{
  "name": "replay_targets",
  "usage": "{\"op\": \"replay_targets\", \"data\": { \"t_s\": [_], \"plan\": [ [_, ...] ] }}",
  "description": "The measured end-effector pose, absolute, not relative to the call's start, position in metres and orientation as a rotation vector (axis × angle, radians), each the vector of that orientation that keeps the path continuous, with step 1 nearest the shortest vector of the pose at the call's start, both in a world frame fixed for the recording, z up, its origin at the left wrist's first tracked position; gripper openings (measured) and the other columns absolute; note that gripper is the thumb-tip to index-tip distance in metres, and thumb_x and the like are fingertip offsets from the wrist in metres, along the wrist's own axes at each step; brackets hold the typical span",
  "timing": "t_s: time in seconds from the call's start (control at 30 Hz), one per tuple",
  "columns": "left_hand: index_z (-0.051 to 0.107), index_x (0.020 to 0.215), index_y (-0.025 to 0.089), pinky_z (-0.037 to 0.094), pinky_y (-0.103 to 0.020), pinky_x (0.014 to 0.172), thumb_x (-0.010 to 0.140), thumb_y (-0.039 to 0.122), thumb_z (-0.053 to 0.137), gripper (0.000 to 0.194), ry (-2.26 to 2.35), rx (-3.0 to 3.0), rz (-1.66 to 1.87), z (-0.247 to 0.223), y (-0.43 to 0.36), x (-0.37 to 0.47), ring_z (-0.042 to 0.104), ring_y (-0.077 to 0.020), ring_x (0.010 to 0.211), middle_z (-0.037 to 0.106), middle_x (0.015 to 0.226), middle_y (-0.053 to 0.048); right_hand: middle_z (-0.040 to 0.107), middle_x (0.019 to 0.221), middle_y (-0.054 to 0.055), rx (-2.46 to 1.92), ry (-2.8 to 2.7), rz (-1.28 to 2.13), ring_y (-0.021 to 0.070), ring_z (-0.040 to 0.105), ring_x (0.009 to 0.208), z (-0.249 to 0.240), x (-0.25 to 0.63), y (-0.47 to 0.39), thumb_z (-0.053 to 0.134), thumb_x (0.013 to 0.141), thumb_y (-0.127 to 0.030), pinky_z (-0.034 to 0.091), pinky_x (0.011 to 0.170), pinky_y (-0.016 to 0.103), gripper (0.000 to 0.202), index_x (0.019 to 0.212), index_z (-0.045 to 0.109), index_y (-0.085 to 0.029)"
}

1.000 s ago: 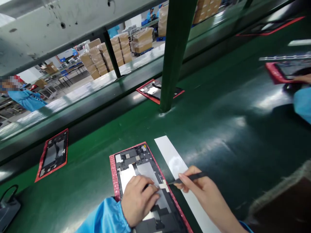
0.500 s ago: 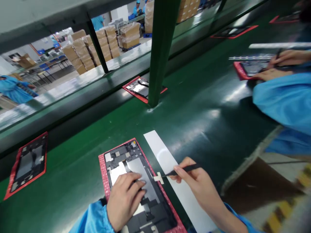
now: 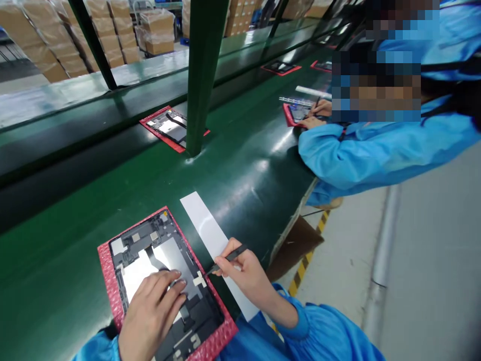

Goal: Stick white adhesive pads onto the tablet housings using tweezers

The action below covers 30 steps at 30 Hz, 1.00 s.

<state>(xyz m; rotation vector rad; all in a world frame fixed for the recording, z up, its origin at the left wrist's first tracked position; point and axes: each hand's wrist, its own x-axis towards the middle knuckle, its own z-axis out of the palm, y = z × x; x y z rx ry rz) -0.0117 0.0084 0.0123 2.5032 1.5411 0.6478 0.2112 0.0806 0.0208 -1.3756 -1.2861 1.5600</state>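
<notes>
An opened tablet-like device (image 3: 203, 306) lies on a pink bubble-wrap sheet (image 3: 107, 271) on the green bench. My left hand (image 3: 152, 311) rests on the device's middle, its fingers spread a little. Pinched in my right hand (image 3: 248, 273) are dark tweezers (image 3: 235, 252), their tip at the device's right edge. A small pale cross-shaped sticker (image 3: 200, 279) sits at that tip, over the device's right border. Under my right hand runs a long white strip (image 3: 206, 225), right of the device.
A green post (image 3: 203, 75) stands ahead, partly hiding another device (image 3: 169, 126) on pink wrap. Further right, a person in blue (image 3: 338, 155) works on a device (image 3: 296, 113). The bench edge (image 3: 293, 215) lies to the right. Wrapped boxes (image 3: 158, 32) stand beyond.
The view has swung right, so the bench items appear further left and more of the neighbouring person shows. The pale sticker has moved left, from the wrap's edge onto the device's border.
</notes>
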Motion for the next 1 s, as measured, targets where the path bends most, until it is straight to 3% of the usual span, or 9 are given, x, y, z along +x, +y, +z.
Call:
{"op": "replay_targets", "data": {
  "t_s": [1.0],
  "plan": [
    [0.061, 0.116, 0.02, 0.047, -0.038, 0.087, 0.095, 0.028, 0.047, 0.027, 1.544, 2.532, 0.545, 0.007, 0.01, -0.01, 0.059, -0.0231, 0.102, 0.065, 0.113, -0.006, 0.052, 0.062, -0.006, -1.353, -1.369, 1.611, 0.017, 0.07, 0.061, 0.004, 0.212, 0.077, 0.068, 0.082, -0.045, 0.062, 0.058, 0.028, 0.031, 0.072, 0.051, -0.021]
  ]
}}
